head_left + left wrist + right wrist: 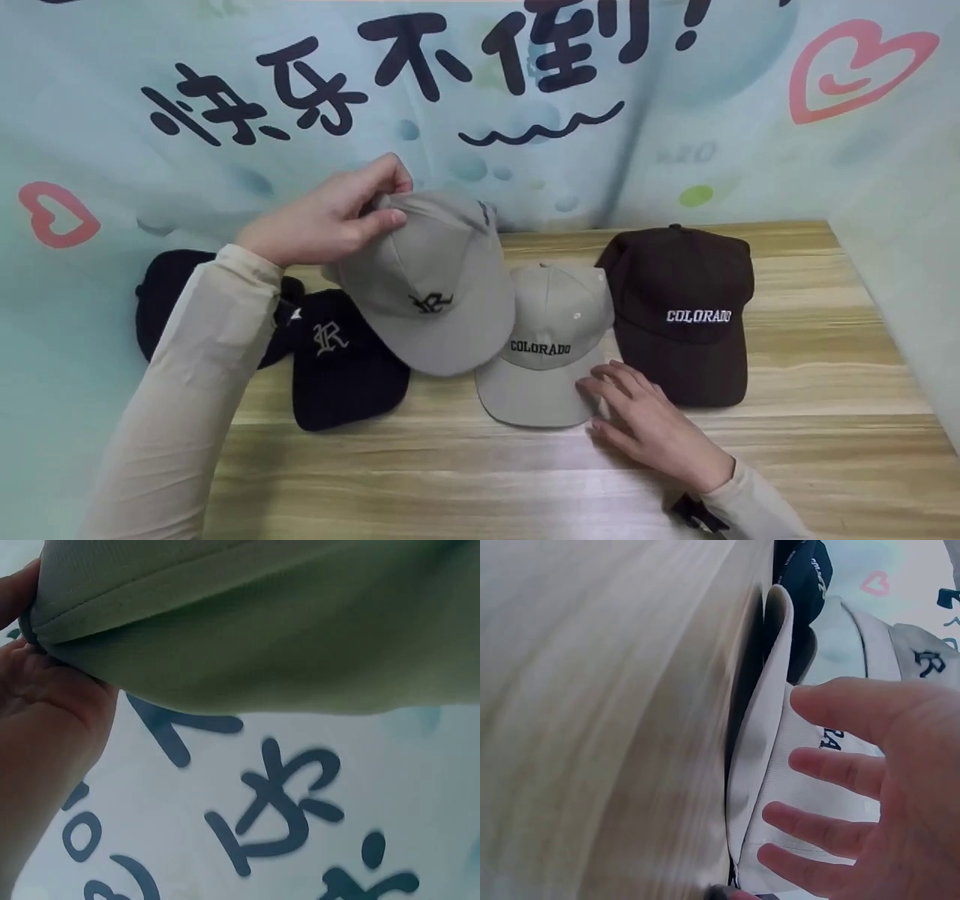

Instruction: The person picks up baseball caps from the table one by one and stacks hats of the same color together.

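Observation:
My left hand (330, 217) pinches a grey baseball cap (439, 255) with a dark R emblem, thumb on the outside near its back edge. The cap is raised and tilted, its brim overlapping a second grey cap (544, 307) lettered COLORADO. In the left wrist view, the held cap's cloth (262, 637) fills the upper part beside the palm. Over the right side of the COLORADO cap's brim is my right hand (645, 420), its fingers spread and slightly bent, holding nothing. The right wrist view shows those fingers (821, 821) in front of the pale cap.
A black cap (349, 382) with a white R lies left of the grey ones, and another black cap (169, 285) is partly hidden behind my left sleeve. At right sits a dark brown COLORADO cap (682, 277). A printed cloth (480, 165) hangs behind the wooden table (825, 420).

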Action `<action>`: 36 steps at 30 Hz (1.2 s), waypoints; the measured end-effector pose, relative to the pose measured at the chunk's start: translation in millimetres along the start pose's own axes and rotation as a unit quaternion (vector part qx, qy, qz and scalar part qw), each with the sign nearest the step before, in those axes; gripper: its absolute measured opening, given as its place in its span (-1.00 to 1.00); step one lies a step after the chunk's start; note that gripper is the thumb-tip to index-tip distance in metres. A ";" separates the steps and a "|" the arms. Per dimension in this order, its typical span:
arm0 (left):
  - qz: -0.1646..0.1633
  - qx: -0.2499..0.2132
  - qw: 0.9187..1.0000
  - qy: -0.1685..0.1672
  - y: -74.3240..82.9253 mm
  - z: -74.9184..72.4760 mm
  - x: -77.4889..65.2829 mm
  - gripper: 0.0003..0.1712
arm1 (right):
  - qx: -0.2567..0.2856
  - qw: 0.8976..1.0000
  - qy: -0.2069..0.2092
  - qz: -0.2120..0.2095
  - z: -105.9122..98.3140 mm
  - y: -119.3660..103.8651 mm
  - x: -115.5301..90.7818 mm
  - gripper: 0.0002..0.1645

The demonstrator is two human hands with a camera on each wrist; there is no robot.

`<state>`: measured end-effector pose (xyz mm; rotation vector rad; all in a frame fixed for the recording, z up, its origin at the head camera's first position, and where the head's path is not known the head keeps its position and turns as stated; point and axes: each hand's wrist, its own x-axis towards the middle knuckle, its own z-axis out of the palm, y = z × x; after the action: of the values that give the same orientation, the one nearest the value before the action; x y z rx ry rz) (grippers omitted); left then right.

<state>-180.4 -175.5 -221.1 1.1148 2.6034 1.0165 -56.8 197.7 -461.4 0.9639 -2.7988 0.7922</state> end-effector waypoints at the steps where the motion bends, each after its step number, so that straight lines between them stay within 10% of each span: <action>1: 0.003 -0.009 1.000 -0.009 1.7 2.3 0.5 -0.90 | 0.002 1.000 0.000 0.000 -0.2 0.2 -0.4 -0.41; 12: 0.097 -0.091 0.982 -0.134 6.3 63.7 43.3 -0.85 | -0.075 0.996 0.054 -0.001 -18.6 -10.0 -14.5 -0.45; 22: 0.086 -0.149 0.953 -0.251 -6.8 132.0 100.6 -0.85 | -0.107 0.991 0.086 0.001 -25.6 -23.8 -24.9 -0.61; 27: 0.036 -0.135 0.964 -0.224 -21.6 143.0 111.1 -0.86 | -0.116 0.989 0.084 0.032 -20.4 -26.3 -23.7 -0.55; 31: 0.017 -0.041 0.980 -0.192 -31.0 148.6 112.7 -0.82 | -0.112 0.990 0.070 0.046 -15.9 -28.5 -21.0 -0.49; 36: -0.011 0.033 0.980 -0.197 -43.8 157.9 111.7 -0.73 | -0.074 0.997 0.034 0.014 -5.4 -33.9 -16.3 -0.42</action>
<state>-229.2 -37.0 -354.4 1.1624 2.3367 0.6287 -24.2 186.7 -445.4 0.8593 -2.7718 0.5996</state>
